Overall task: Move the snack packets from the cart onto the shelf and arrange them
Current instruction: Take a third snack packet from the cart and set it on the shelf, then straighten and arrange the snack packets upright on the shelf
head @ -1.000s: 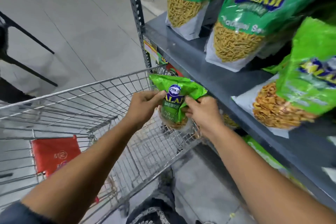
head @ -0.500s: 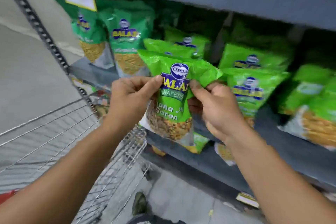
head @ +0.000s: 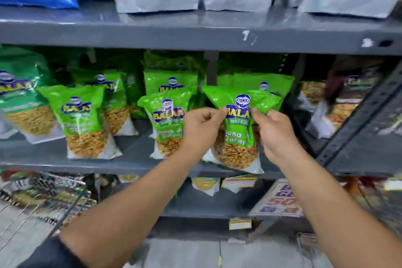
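Observation:
I hold one green snack packet (head: 238,135) upright in front of the grey middle shelf (head: 134,164). My left hand (head: 201,129) pinches its upper left side and my right hand (head: 275,135) pinches its upper right side. The packet's bottom hangs at the shelf's front edge, right of centre. Several similar green packets stand on that shelf, one (head: 167,128) just left of my left hand and another (head: 83,119) further left. A corner of the wire cart (head: 45,198) shows at the lower left.
A dark slanted shelf brace (head: 356,119) crosses the right side. The upper shelf (head: 195,32) carries silver and blue bags. Darker packets (head: 345,102) stand at the right of the middle shelf. A lower shelf holds more packets and a printed sign (head: 280,200).
Both hands lifted the green packet from over the cart up to the middle shelf and rightward. The view swung from the cart to face the shelf.

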`<action>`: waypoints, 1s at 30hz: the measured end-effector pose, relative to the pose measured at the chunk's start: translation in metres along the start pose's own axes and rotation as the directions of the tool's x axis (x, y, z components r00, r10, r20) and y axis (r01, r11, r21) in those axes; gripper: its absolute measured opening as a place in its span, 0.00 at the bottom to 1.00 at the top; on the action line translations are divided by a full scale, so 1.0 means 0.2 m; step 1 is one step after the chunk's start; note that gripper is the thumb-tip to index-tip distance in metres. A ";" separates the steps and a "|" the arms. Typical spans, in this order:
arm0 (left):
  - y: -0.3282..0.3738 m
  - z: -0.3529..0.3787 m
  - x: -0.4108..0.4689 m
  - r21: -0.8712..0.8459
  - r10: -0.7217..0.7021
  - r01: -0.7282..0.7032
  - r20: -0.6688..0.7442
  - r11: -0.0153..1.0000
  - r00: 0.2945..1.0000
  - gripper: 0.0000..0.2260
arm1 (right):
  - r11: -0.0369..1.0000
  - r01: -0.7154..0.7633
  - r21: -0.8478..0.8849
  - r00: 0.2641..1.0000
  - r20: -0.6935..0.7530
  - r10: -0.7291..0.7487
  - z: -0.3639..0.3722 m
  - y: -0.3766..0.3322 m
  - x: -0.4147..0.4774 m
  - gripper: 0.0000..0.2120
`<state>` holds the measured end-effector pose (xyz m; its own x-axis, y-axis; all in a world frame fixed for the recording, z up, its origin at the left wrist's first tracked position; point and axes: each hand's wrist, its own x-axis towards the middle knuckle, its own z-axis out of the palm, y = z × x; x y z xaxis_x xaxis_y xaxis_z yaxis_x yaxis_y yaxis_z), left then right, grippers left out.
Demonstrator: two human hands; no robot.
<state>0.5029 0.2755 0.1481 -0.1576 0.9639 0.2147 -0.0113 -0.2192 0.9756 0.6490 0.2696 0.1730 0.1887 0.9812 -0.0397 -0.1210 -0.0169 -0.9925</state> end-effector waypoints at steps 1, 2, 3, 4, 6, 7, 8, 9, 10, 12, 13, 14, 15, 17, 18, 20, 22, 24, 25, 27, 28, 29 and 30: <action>-0.03 0.06 0.02 -0.005 -0.029 0.029 -0.013 1.000 0.999 0.21 | 1.000 0.000 -0.012 1.000 -0.017 0.000 -0.04 0.01 0.04 0.07; -0.06 0.11 0.03 -0.005 -0.060 0.060 -0.026 0.998 0.998 0.19 | 0.999 0.003 -0.038 1.000 -0.030 -0.004 -0.08 0.02 0.08 0.06; -0.10 0.16 0.04 0.002 -0.092 0.092 -0.033 0.996 0.995 0.18 | 0.998 0.005 -0.066 0.999 -0.043 -0.008 -0.12 0.04 0.12 0.05; -0.13 0.19 0.04 0.011 -0.119 0.120 -0.036 0.993 0.992 0.17 | 0.996 0.007 -0.094 0.999 -0.052 -0.012 -0.16 0.06 0.15 0.05; -0.19 0.23 0.04 0.030 -0.151 0.152 -0.026 0.988 0.988 0.15 | 0.992 0.007 -0.129 0.998 -0.067 -0.016 -0.22 0.10 0.20 0.06; -0.21 0.24 0.04 0.050 -0.151 0.152 -0.022 0.987 0.988 0.15 | 0.989 0.007 -0.145 0.997 -0.069 -0.017 -0.24 0.12 0.22 0.07; -0.22 0.25 0.03 0.071 -0.139 0.140 -0.018 0.988 0.990 0.15 | 0.988 0.007 -0.154 0.998 -0.065 -0.017 -0.27 0.14 0.23 0.08; -0.24 0.25 0.03 0.086 -0.126 0.126 -0.008 0.988 0.992 0.15 | 0.988 0.004 -0.154 0.998 -0.057 -0.013 -0.29 0.15 0.24 0.09; -0.24 0.25 0.02 0.098 -0.119 0.118 0.006 0.988 0.993 0.15 | 0.988 -0.004 -0.156 0.999 -0.047 -0.004 -0.30 0.15 0.24 0.09; -0.27 0.22 0.01 0.109 -0.131 0.125 0.052 0.986 0.990 0.14 | 0.983 -0.018 -0.181 0.999 -0.033 0.012 -0.33 0.15 0.24 0.07; -0.29 0.20 0.01 0.123 -0.146 0.135 0.084 0.983 0.986 0.13 | 0.979 -0.017 -0.201 1.000 -0.026 0.012 -0.35 0.14 0.24 0.05; -0.32 0.17 0.01 0.149 -0.163 0.145 0.122 0.978 0.979 0.17 | 0.976 -0.014 -0.216 1.000 -0.020 0.010 -0.37 0.13 0.24 0.03; -0.35 0.14 0.00 0.182 -0.181 0.149 0.169 0.972 0.969 0.23 | 0.976 -0.009 -0.217 1.000 -0.017 0.005 -0.39 0.13 0.24 0.01; -0.41 0.10 -0.01 0.286 -0.210 0.133 0.258 0.949 0.943 0.34 | 0.976 0.005 -0.216 1.000 -0.027 -0.011 -0.43 0.10 0.24 0.03; -0.44 0.10 -0.01 0.339 -0.226 0.118 0.298 0.933 0.928 0.38 | 0.976 0.009 -0.219 0.999 -0.034 -0.017 -0.45 0.09 0.25 0.06; -0.48 0.09 0.00 0.398 -0.259 0.099 0.371 0.912 0.892 0.43 | 0.972 0.030 -0.232 0.998 -0.045 -0.041 -0.49 0.07 0.27 0.11; -0.50 0.11 0.01 0.446 -0.260 0.047 0.429 0.894 0.865 0.42 | 0.960 0.079 -0.270 0.995 -0.044 -0.094 -0.52 0.04 0.28 0.16; -0.51 0.14 0.03 0.504 -0.241 -0.007 0.425 0.863 0.872 0.39 | 0.934 0.140 -0.330 0.988 -0.011 -0.152 -0.53 0.01 0.29 0.15; -0.51 0.15 0.03 0.522 -0.231 -0.019 0.409 0.853 0.883 0.38 | 0.905 0.176 -0.387 0.983 0.016 -0.185 -0.53 -0.01 0.29 0.14; -0.52 0.16 0.04 0.552 -0.212 -0.038 0.382 0.833 0.900 0.38 | 0.812 0.248 -0.528 0.966 0.077 -0.245 -0.52 -0.04 0.29 0.10; -0.54 0.17 0.04 0.562 -0.209 -0.043 0.375 0.826 0.903 0.37 | 0.763 0.282 -0.582 0.956 0.099 -0.278 -0.52 -0.06 0.30 0.08; -0.54 0.16 0.03 0.569 -0.210 -0.040 0.366 0.821 0.907 0.35 | 0.714 0.312 -0.627 0.942 0.109 -0.316 -0.52 -0.09 0.31 0.07; -0.55 0.17 0.03 0.575 -0.212 -0.031 0.351 0.818 0.912 0.33 | 0.661 0.338 -0.670 0.925 0.104 -0.367 -0.52 -0.12 0.33 0.06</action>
<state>0.5360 0.3096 0.0437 0.2053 0.9787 0.0046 0.5633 -0.1220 0.8172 0.7658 0.3139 0.1814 0.1176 0.9333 0.3393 0.6368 0.1913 -0.7470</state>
